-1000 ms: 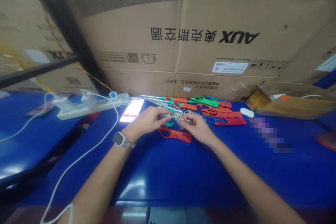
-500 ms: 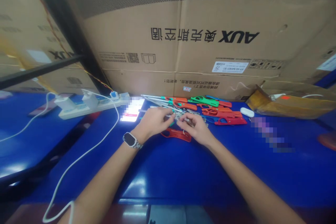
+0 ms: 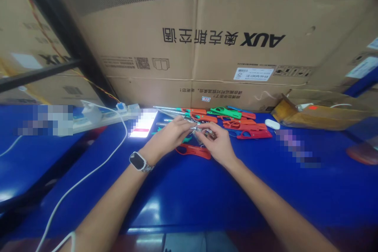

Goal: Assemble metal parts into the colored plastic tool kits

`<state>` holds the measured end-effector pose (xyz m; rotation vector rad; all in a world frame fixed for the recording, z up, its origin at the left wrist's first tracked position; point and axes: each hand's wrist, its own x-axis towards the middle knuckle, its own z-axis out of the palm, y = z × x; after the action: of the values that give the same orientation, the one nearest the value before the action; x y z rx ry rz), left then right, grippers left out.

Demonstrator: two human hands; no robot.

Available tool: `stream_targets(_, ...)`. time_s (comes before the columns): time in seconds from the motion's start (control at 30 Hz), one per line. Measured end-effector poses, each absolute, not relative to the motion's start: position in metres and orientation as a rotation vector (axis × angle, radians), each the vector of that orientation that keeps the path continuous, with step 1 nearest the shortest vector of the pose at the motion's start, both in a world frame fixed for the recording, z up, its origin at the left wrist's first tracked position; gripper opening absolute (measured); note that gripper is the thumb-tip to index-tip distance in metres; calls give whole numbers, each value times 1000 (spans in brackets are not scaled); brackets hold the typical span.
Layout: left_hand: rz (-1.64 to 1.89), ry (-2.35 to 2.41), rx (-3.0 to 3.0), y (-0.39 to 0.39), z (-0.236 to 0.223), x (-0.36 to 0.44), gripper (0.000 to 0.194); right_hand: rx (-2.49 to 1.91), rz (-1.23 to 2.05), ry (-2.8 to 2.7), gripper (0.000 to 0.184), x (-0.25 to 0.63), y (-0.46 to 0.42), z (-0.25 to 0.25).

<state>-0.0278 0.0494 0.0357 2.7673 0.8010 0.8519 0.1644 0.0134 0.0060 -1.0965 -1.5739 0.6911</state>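
My left hand (image 3: 171,136) and my right hand (image 3: 217,141) meet over the blue table (image 3: 189,193), fingers pinched together on a small metal part (image 3: 197,130) between them. I cannot make out what the part is. A red plastic handle shell (image 3: 191,151) lies flat right beneath my hands. A bit of teal plastic (image 3: 186,139) shows under my left fingers. Behind my hands lies a pile of long lighters (image 3: 224,120) with red, green and blue handles and thin metal tubes pointing left. A watch (image 3: 138,161) sits on my left wrist.
A lit phone (image 3: 143,124) lies left of the hands, beside a white power strip (image 3: 100,118) with chargers and a white cable (image 3: 88,177). Big cardboard boxes (image 3: 206,39) wall off the back. A white case (image 3: 272,124) and a torn carton (image 3: 319,112) sit at right.
My hands have stayed together on the small part, fingers shifting slightly. The view has tipped a little, so everything sits somewhat lower left.
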Motion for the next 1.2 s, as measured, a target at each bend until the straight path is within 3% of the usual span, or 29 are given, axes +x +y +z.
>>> stream_targets(0.17,906,803,2773,47,38,-27,30,-1108,593,-1611,17,166,13,8)
stream_targets(0.5,1002,869,2488,46,35,-31,10,-1080,521,-1676,20,171,14,7)
stream_targets(0.9,1095,670,2530,50,35,-34,20,-987,564,-1717,16,176,15,12)
stream_targets(1.2,1127,588,2648,47,42,-33,12,-967,664,-1679,15,175,13,18)
